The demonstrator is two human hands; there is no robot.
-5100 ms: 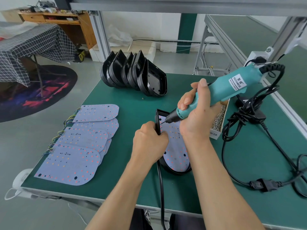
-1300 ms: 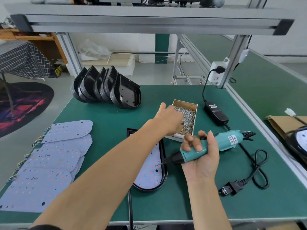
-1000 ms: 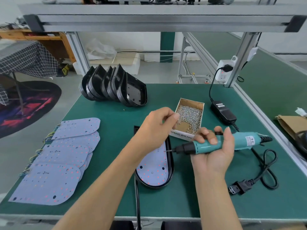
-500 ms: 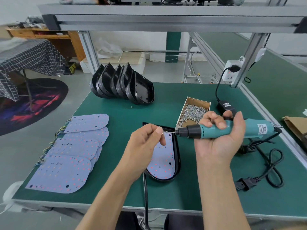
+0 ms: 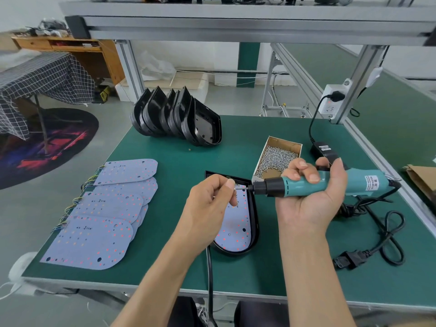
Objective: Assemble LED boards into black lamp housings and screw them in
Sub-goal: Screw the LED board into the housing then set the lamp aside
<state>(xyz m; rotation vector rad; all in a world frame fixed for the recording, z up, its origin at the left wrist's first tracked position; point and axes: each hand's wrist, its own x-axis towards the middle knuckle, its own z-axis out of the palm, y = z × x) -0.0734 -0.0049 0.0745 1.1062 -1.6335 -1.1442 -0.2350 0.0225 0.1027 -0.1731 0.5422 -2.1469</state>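
A black lamp housing [image 5: 254, 223] lies flat on the green table, with a pale LED board [image 5: 234, 230] seated inside it. My right hand [image 5: 309, 199] grips a teal electric screwdriver [image 5: 330, 185], held level above the housing with its bit pointing left. My left hand [image 5: 210, 204] pinches a small screw [image 5: 236, 188] between thumb and forefinger right at the bit's tip. A stack of loose LED boards [image 5: 106, 213] lies at the left. Several empty black housings [image 5: 179, 116] stand on edge at the back.
An open cardboard box of screws [image 5: 276, 159] sits just behind the housing. A power adapter [image 5: 323, 149] and coiled black cables [image 5: 377, 234] lie to the right. A black cord [image 5: 210, 274] runs from the housing over the table's front edge. Aluminium frame posts border the right side.
My left hand came back from the screw box pinching a screw and brought it to the bit. My right hand raised the screwdriver slightly and holds it level.
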